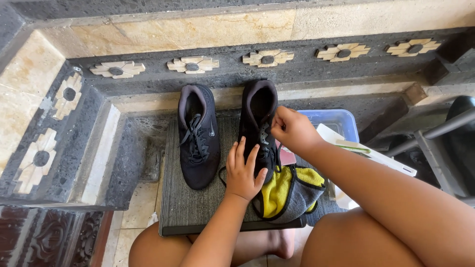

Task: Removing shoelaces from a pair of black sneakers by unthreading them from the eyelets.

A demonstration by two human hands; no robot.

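Two black sneakers stand side by side on a dark grey mat (173,198), toes toward me. My left hand (243,170) lies flat on the toe of the right sneaker (257,106), fingers spread. My right hand (292,129) is pinched on that shoe's black lace near the tongue. The left sneaker (199,136) sits untouched, its laces loose. A black lace end loops onto the mat beside my left wrist.
A yellow and grey cloth (289,193) lies by the right sneaker's toe. A blue plastic tub (336,121) and a white box (376,155) sit at right. A stone step with flower tiles (193,64) rises behind. My bare knees are below the mat.
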